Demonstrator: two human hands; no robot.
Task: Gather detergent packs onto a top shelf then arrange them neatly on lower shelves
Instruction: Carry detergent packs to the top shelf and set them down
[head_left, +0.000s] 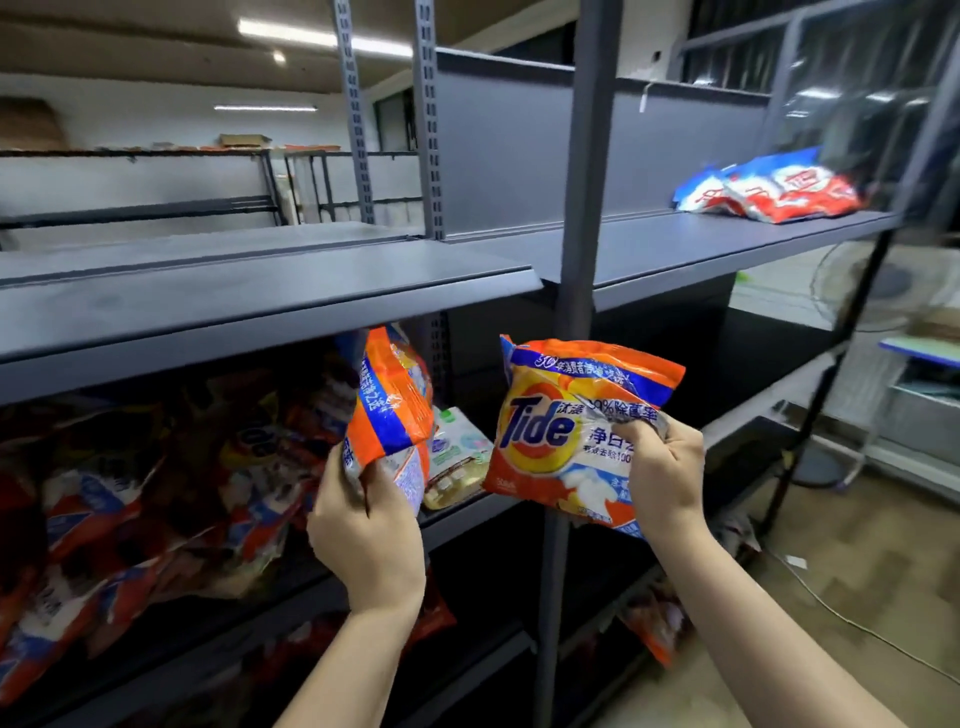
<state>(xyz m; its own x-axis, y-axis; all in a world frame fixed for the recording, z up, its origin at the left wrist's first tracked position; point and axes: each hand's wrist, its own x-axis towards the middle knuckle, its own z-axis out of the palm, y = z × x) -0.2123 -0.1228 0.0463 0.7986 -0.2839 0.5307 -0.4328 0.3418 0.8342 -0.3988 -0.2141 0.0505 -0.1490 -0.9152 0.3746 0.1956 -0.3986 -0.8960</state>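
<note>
My left hand (366, 530) grips an orange-and-blue detergent pack (390, 410) by its lower end, edge-on, just under the lip of the top shelf (270, 296). My right hand (662, 470) grips a second orange Tide pack (566, 415), face toward me, in front of the grey upright post (582, 208). A heap of orange, red and blue packs (156, 493) fills the lower shelf on the left. Several red-white-blue packs (769, 189) lie on the top shelf at the far right.
A pale green-and-white pack (457, 462) lies on the lower shelf between my hands. More packs (654, 623) sit low down on the right bay. A fan (862, 286) and a cable (841, 613) on the floor stand right of the shelving.
</note>
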